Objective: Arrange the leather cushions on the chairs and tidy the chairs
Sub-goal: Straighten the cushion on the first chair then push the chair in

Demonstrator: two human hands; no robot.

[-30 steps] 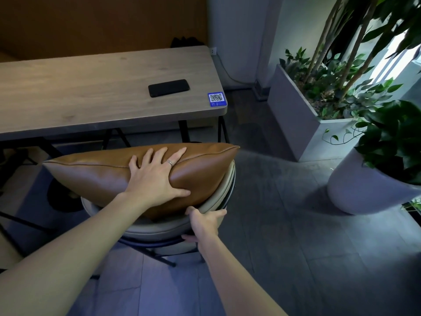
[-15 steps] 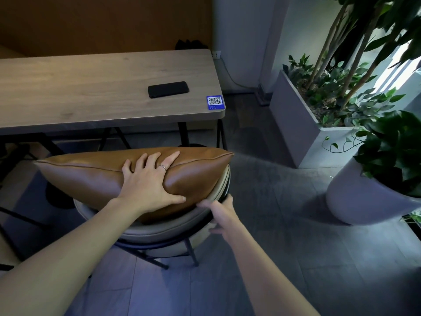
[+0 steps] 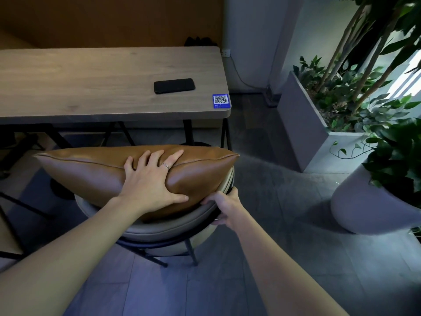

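Observation:
A brown leather cushion stands on its long edge across the chair, a round-backed seat with grey padding and thin black legs. My left hand grips the cushion from above, fingers spread over its top seam and thumb pressed into its near face. My right hand is curled around the chair's padded back rim at its right side, just below the cushion's right corner. The chair stands in front of the wooden table, near its right end.
A black phone and a blue QR sticker lie on the table. A rectangular grey planter and a round white pot with leafy plants stand on the right. Another chair's black legs show at left. Grey floor tiles lie between.
My right hand has come back onto the chair's back rim and closed on it. My left hand has kept its grip on the cushion, which stays on the chair.

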